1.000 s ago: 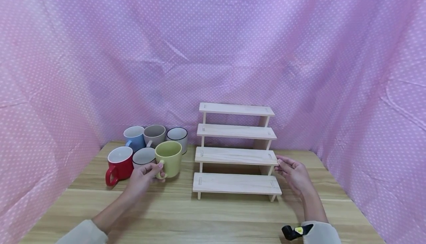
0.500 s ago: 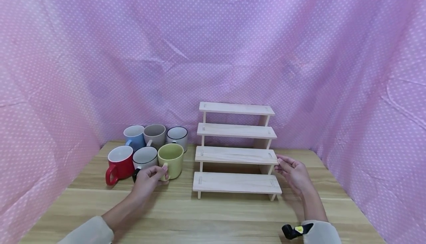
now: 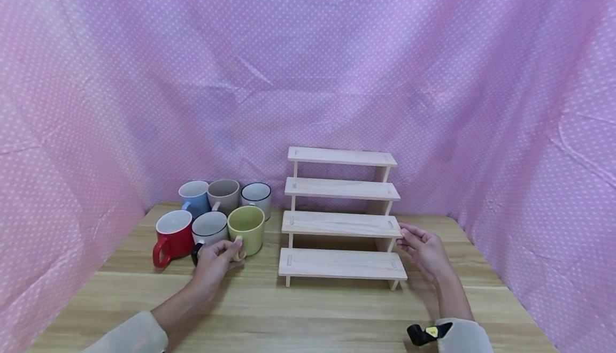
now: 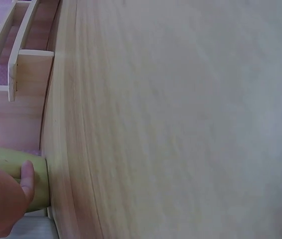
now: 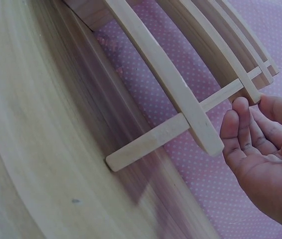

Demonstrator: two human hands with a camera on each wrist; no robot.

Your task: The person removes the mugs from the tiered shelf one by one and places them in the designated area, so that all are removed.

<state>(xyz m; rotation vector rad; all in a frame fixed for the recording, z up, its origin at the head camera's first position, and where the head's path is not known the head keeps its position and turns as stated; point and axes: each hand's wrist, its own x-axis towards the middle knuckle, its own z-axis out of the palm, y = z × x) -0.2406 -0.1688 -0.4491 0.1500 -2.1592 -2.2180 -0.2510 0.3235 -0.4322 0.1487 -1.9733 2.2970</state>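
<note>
A yellow-green mug point(image 3: 247, 230) stands upright on the table at the front right of a group of mugs. My left hand point(image 3: 215, 265) grips its handle from the left; in the left wrist view the thumb lies against the green mug point(image 4: 41, 184). To the right stands a pale wooden four-step shelf point(image 3: 343, 263) with bare steps. My right hand point(image 3: 425, 251) pinches the right end of its second step from the bottom. The right wrist view shows thumb and fingertips on the end of that shelf board point(image 5: 248, 89).
Left of the green mug is a white mug with a black rim point(image 3: 209, 227), then a red mug point(image 3: 174, 235). Behind them stand a blue mug point(image 3: 194, 198), a grey-brown mug point(image 3: 224, 195) and another black-rimmed white mug point(image 3: 257, 198). A pink dotted cloth point(image 3: 308, 75) hangs around the table.
The green mug has come down and slightly right, from above the table onto it, beside the front white mug. The left hand moved with it. The right hand has stayed at the shelf.
</note>
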